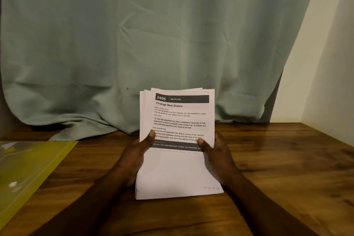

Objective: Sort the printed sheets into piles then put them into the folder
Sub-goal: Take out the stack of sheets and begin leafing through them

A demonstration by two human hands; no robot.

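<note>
A stack of several printed white sheets (178,170) stands tilted up in the middle, its bottom edge near the wooden table (277,168). The top page is headed "3406 Bedroom, Change Bed Sheets". My left hand (134,157) grips the stack's left edge, thumb on the front of the page. On the stack's right edge my right hand (218,155) holds on the same way, its thumb over the dark printed band. A translucent yellow folder (28,166) lies flat on the table at the far left, apart from both hands.
A pale green cloth (153,44) hangs behind the table and bunches onto its far edge. A cream wall (329,63) closes off the right side. Bare wood shows to the right of the stack and in front of it.
</note>
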